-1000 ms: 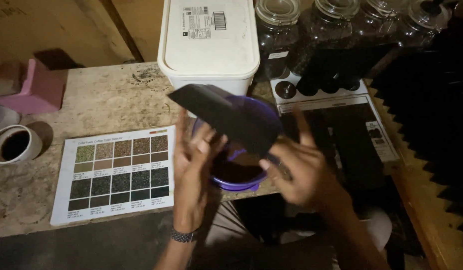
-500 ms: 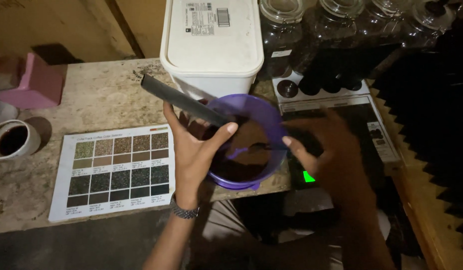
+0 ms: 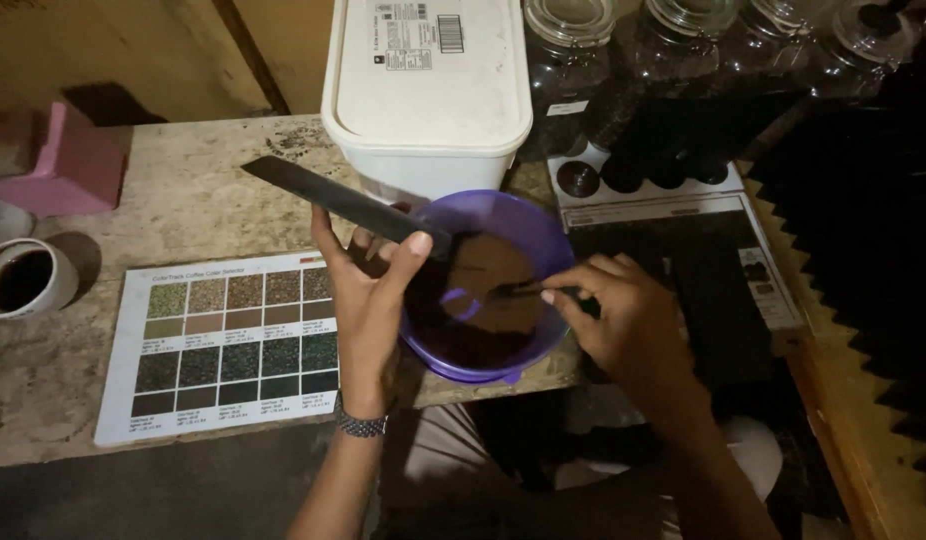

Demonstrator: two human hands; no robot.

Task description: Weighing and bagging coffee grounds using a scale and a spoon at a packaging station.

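I see my left hand [image 3: 368,300] raised over the front edge of the tabletop [image 3: 183,200], its fingers [image 3: 415,245] closed around a flat black tray [image 3: 333,200]. The thumb presses on top of the tray's near end and the other fingers wrap underneath. The tray is long and narrow, tilted, with its far end pointing toward the back left of the tabletop and its near end over the rim of a purple bowl [image 3: 488,290].

The purple bowl sits at the front edge of the tabletop, just in front of a large white lidded tub [image 3: 428,90]. Inside it lies a layer of dark brown grounds [image 3: 483,300], with a bare purple patch showing near the middle.

My right hand [image 3: 623,320] hangs over the bowl's right rim. Its fingers [image 3: 568,295] are pinched shut on a thin dark tool [image 3: 513,291] whose tip reaches into the grounds. I cannot tell what kind of tool it is.

To the left of the bowl, near the front edge, a printed colour chart [image 3: 223,340] with rows of brown and green swatches lies flat. Farther left a white cup [image 3: 23,278] holds dark liquid, and a pink block [image 3: 68,165] stands behind it. Glass jars [image 3: 583,50] line the back right, behind a white tray of dark discs [image 3: 643,180].
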